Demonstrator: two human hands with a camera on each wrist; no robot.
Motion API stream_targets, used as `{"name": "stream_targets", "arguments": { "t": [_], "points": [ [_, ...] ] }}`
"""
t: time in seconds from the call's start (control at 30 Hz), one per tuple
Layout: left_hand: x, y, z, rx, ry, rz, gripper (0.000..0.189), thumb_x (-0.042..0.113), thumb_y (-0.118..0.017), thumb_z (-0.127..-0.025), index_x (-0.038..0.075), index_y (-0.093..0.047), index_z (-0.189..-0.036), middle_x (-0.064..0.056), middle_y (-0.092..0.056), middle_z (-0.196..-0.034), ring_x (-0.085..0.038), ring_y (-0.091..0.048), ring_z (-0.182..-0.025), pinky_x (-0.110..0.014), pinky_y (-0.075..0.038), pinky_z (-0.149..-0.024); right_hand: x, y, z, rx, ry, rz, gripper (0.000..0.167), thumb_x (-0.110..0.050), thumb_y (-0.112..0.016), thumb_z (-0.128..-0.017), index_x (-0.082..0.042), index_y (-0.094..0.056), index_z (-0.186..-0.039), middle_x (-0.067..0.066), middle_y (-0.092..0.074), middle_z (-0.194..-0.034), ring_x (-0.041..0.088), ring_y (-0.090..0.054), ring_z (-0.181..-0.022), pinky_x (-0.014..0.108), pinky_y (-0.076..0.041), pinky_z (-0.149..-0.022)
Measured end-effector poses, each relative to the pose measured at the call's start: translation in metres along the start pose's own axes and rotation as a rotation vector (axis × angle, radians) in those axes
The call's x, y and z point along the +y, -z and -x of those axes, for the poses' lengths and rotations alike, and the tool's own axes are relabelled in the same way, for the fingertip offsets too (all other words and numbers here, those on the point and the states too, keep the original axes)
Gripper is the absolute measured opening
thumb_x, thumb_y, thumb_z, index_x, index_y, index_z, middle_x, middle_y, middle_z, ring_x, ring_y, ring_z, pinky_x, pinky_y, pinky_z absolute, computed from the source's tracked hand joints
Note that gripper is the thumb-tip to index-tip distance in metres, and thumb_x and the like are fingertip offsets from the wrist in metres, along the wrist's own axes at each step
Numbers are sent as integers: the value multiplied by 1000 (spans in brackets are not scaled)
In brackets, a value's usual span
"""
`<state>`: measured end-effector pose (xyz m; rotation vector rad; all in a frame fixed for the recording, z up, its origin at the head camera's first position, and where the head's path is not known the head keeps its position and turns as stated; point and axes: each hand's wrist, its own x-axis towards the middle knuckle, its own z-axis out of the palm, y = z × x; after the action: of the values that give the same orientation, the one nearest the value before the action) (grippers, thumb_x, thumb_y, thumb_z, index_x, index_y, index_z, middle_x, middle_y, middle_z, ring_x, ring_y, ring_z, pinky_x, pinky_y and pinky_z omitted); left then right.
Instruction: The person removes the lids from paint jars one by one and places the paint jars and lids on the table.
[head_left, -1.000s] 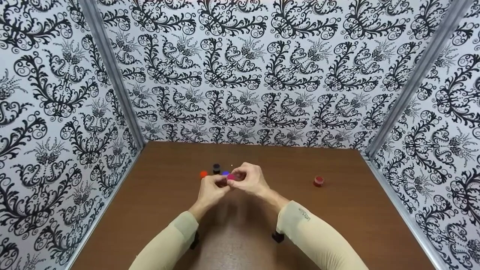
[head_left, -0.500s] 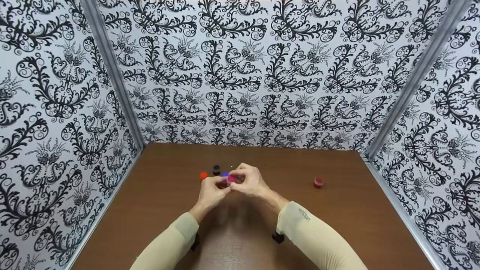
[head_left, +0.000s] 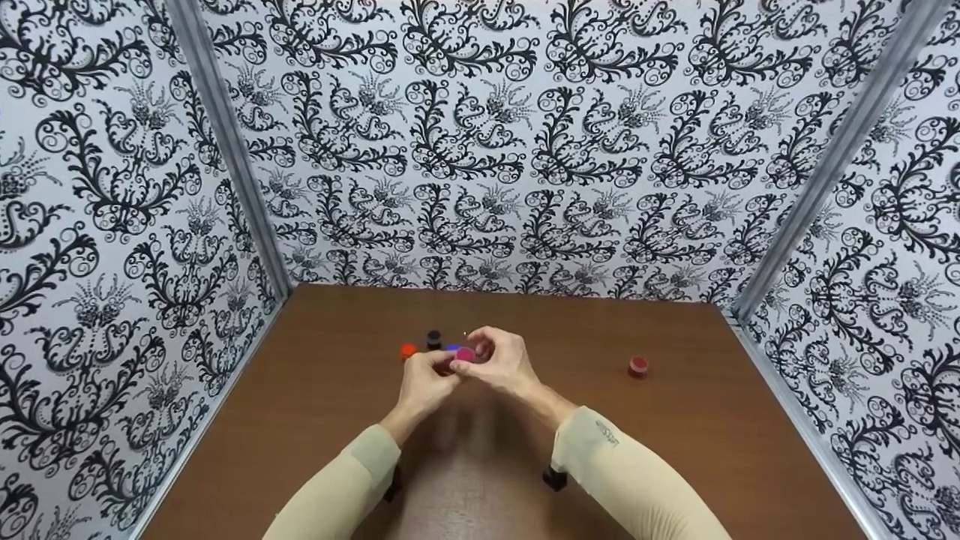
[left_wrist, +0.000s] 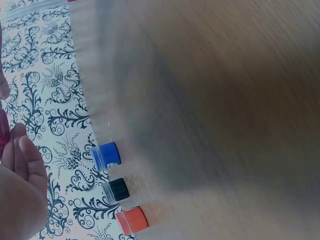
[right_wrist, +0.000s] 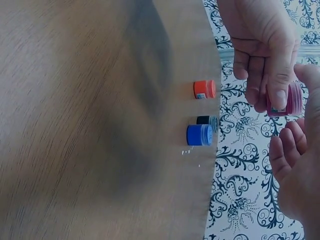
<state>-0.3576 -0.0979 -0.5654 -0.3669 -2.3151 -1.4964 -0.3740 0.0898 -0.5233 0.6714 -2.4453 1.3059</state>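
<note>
A small pink paint jar [head_left: 465, 355] is held in the air between both hands, near the middle of the table in the head view. My left hand [head_left: 426, 386] pinches its body, the thumb lying across the side in the right wrist view. Around the ribbed clear lid [right_wrist: 296, 99] curve the thumb and fingers of my right hand [head_left: 506, 364]; its index finger looks lifted in the head view. Just beyond the hands, an orange jar [right_wrist: 204, 89], a black jar [left_wrist: 117, 190] and a blue jar [left_wrist: 106, 155] stand on the table.
A red jar [head_left: 637, 366] stands apart on the right of the brown table [head_left: 315, 420]. Patterned walls [head_left: 480, 150] with metal corner posts enclose the back and sides. Small white specks [right_wrist: 187, 150] show near the blue jar. A black device [head_left: 555, 478] sits under the right sleeve.
My right fingers have shifted around the lid, the index finger now raised a little away from it. My left hand keeps its hold on the pink jar, and the other jars stay put.
</note>
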Motion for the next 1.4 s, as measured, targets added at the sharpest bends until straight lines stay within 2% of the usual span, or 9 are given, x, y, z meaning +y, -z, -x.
{"name": "stream_targets", "arguments": {
  "t": [0.17, 0.3, 0.43, 0.57, 0.83, 0.93, 1.1, 1.23, 1.4],
  "points": [
    [4, 0, -1, 4, 6, 7, 26, 7, -91, -84, 6, -90, -110, -10, -88, -94, -5, -73, -76, -20, -62, -72, 0, -1, -1, 16, -18, 9, 40, -34, -103, -80, -9, -80, -101, 8, -79, -84, 1, -61, -72, 19, -54, -69],
    [4, 1, -2, -14, 12, -1, 26, 13, -93, -86, 7, -90, -112, -9, -88, -95, -7, -75, -78, -19, -62, -72, 0, -2, 0, 11, -14, 11, 35, -30, -102, -81, -9, -80, -98, 9, -78, -83, 1, -60, -72, 19, -54, -69],
    [3, 1, -1, -33, 30, 21, 28, 17, -94, -88, 7, -89, -114, -9, -88, -96, -15, -79, -82, -19, -63, -74, 1, -1, -1, -7, 18, -6, 31, -24, -99, -83, -6, -81, -100, 13, -79, -87, 15, -69, -74, 19, -55, -70],
    [1, 1, -1, -51, 54, 62, 29, 18, -95, -89, 7, -87, -116, -8, -87, -97, -16, -81, -84, -20, -65, -76, 0, 0, -1, -22, 69, -14, 30, -19, -96, -83, -2, -81, -103, 16, -79, -91, 32, -77, -79, 22, -58, -72],
    [2, 2, 2, -55, 42, 64, 26, 13, -90, -91, 7, -87, -116, -9, -88, -100, -14, -82, -88, -20, -65, -79, 0, 1, -3, -35, 105, -27, 29, -16, -92, -84, -2, -83, -107, 15, -78, -94, 34, -77, -81, 36, -65, -74],
    [1, 3, 2, -45, 39, 66, 26, 12, -90, -91, 7, -87, -117, -10, -88, -100, -15, -83, -88, -21, -65, -79, 2, 0, -4, -24, 127, -30, 28, -15, -91, -84, -2, -83, -107, 15, -78, -94, 35, -77, -80, 37, -66, -72],
    [-3, 4, 3, -14, 48, 28, 27, 12, -92, -90, 6, -88, -116, -10, -88, -100, -22, -84, -88, -25, -67, -79, 4, -2, -3, -16, 136, -19, 27, -18, -91, -84, -4, -83, -106, 13, -79, -93, 30, -77, -78, 27, -63, -71],
    [-9, 4, 2, 18, 38, -16, 28, 12, -93, -89, 4, -88, -115, -12, -88, -100, -30, -86, -90, -33, -70, -80, 5, -2, -1, -21, 138, -27, 26, -16, -91, -84, -3, -83, -105, 13, -78, -92, 32, -77, -77, 33, -66, -70],
    [-17, 4, 1, 88, 29, -99, 33, 19, -98, -86, 5, -88, -114, -10, -83, -99, -29, -86, -90, -34, -70, -82, 6, -2, 3, -38, 134, -33, 25, -13, -90, -83, -3, -83, -106, 14, -78, -91, 32, -77, -79, 35, -66, -72]
  ]
}}
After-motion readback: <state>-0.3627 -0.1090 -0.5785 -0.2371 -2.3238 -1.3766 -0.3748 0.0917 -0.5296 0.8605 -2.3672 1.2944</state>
